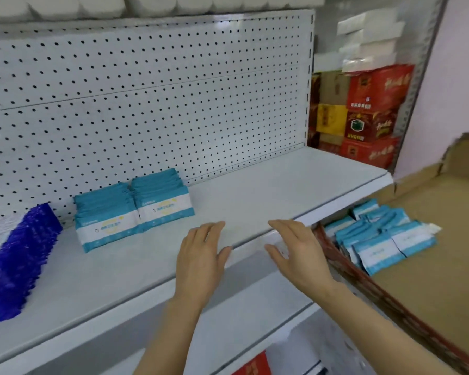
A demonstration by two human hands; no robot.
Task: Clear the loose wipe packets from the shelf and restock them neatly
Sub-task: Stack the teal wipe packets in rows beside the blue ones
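White shelf (255, 190), blue packets (14, 266) cropped, labels blurred

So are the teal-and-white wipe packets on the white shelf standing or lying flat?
Standing: teal-and-white wipe packets sit on edge in two rows.

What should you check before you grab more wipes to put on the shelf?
1. Left hand free: ok, open, holding nothing.
2. Right hand free: ok, open.
3. Room on the shelf beside the teal stacks: ok, bare to the right.
4. Stacks neat: ok, two rows side by side.
5. Loose packets within reach: cannot tell, heaped on cardboard lower right.
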